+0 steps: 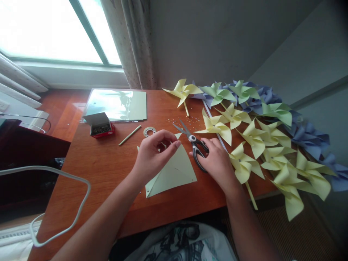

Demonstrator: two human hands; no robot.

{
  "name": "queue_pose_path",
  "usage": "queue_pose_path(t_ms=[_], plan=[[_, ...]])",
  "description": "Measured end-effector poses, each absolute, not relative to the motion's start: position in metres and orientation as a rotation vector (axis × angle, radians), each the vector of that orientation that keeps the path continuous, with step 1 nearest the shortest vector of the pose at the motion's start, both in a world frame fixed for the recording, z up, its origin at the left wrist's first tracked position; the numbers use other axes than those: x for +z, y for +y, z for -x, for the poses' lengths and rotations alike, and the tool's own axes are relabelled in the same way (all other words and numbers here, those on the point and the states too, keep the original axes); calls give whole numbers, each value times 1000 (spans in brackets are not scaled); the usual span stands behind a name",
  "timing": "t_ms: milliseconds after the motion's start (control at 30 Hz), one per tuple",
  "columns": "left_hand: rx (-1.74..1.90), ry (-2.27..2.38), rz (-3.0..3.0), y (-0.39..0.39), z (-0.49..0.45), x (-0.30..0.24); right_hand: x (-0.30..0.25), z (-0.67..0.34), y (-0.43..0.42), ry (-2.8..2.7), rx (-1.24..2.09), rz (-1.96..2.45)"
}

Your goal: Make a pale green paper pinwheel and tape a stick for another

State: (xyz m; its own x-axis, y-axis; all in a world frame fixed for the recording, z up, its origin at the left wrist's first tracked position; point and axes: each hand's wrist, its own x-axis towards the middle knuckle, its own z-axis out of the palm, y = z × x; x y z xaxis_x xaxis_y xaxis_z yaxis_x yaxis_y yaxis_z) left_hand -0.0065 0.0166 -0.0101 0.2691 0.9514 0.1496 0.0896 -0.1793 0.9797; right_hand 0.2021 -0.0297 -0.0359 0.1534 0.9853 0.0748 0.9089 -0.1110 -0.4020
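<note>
Your right hand point(216, 159) is holding scissors point(192, 138) beside yellow pinwheels point(215, 127). Your left hand point(152, 151) is curling over pale green paper point(175, 174).

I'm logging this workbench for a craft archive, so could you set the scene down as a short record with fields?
Surface: reddish-brown wooden table
Left hand: above a pale green sheet; whether it grips anything is unclear
Right hand: holds scissors by the handles, blades parted
Left side: open red box, slim pale stick, flat ring
Right side: yellow pinwheels, green pinwheels, blue pinwheels
</note>
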Motion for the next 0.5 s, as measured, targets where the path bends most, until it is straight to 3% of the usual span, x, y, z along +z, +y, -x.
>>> queue_pose_path(t_ms=[500], plan=[[1034, 1028, -1588, 16, 7, -12, -35, -200, -26, -1946, 96, 2257]])
